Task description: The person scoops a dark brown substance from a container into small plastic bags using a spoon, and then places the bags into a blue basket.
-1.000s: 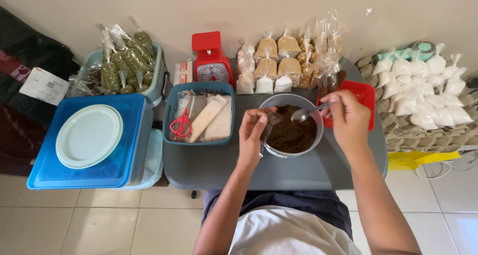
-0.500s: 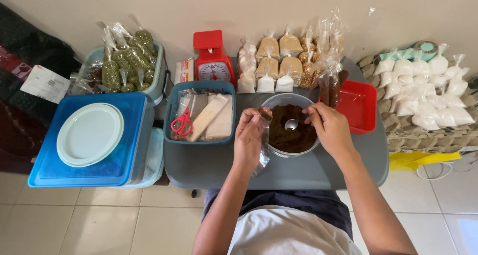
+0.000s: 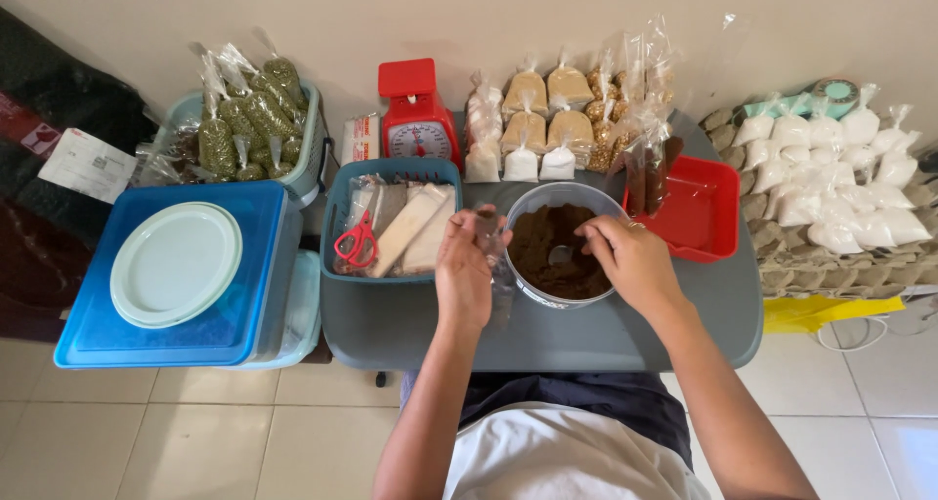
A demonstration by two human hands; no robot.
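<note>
**Handling of the thin plastic bag and the brown powder**

A small clear plastic bag [image 3: 496,256] is pinched by the left hand [image 3: 464,275], fingers closed on its upper part, just beside the bowl [image 3: 518,212]. The film is judged very light, limp and slippery; it is best held at the mouth, where it can be kept open. The right hand [image 3: 630,261] is curled over the bowl rim, closed around what appears to be a spoon [image 3: 559,256], mostly hidden in the brown powder [image 3: 547,241]. The powder is judged loose, fine and easily spilled. The bowl is round, pale and rigid, resting on the grey tabletop [image 3: 586,334]. Beyond the right hand lies a glossy red tray [image 3: 703,217]; beside the left hand, a teal basket [image 3: 337,212] holds red scissors [image 3: 357,238].
</note>
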